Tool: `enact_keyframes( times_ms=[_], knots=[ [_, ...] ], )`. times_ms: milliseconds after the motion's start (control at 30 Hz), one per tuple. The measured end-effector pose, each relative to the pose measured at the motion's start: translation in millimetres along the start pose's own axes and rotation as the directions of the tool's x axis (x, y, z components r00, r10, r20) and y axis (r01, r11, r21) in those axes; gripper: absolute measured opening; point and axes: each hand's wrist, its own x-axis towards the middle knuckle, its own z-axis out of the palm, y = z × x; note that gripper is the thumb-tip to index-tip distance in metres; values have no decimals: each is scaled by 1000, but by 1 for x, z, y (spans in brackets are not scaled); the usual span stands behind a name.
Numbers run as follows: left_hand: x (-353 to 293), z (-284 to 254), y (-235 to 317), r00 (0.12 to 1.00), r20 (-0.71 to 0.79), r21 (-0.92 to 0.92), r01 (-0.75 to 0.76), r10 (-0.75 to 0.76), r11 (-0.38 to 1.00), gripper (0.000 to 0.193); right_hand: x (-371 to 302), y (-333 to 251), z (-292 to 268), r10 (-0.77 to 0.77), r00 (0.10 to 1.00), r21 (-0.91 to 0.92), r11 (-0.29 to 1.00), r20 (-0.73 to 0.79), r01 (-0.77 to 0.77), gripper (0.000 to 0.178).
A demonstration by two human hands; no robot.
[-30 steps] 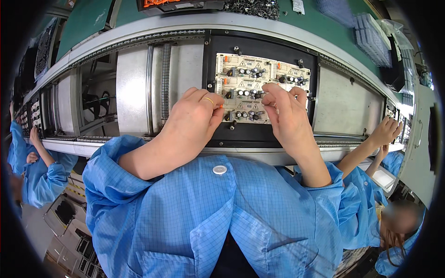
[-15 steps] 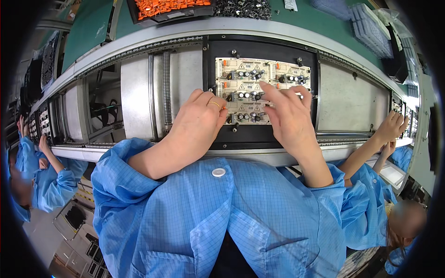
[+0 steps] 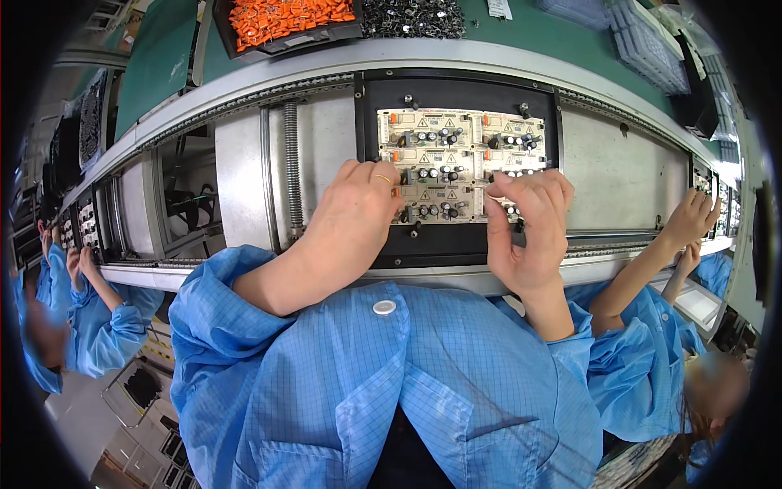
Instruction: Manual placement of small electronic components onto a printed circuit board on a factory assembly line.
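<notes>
A cream circuit board panel [image 3: 432, 148], split into several sections with black capacitors and orange parts, lies in a black frame [image 3: 456, 247]. At the panel's lower left edge is my left hand [image 3: 358, 202], its fingers closed around a small orange component [image 3: 397, 193] and a ring on one finger. My right hand [image 3: 533, 228] is over the lower right section, thumb and forefinger curled toward each other. Whatever lies between those fingertips is too small to make out. Part of the lower right section is hidden behind this hand.
The frame sits between conveyor rails [image 3: 318, 81]. Beyond the far rail are a black bin of orange parts [image 3: 285, 23] and a pile of dark small parts [image 3: 414, 18]. Clear plastic trays [image 3: 648, 53] stand far right. Co-workers' hands [image 3: 691, 220] are at the line on both sides.
My right hand has moved right, from the panel's middle to its right-hand section, and its fingers have curled in. The left hand stays at the left edge by the orange component.
</notes>
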Motion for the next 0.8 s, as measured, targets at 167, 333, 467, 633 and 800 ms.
enact_keyframes(
  times_ms=[167,333,467,633,800],
  knots=[
    [-6,-18,-34,989,-116,159,115,-97,981,27,0,-9,0,71,995,118,991,-71,-63,37],
    [0,-3,-46,991,36,146,122,-129,982,33,16,-41,23,42,956,521,831,292,-196,16],
    [10,-2,-45,979,198,-69,68,-53,995,36,27,-65,51,-62,891,547,808,451,-220,15],
    [-7,26,-110,836,-28,-82,-548,547,833,47,88,-83,93,90,917,93,986,387,-136,24],
    [5,-8,-63,913,361,-204,-120,189,972,58,157,32,123,311,896,-219,943,318,-250,40]
  ],
)
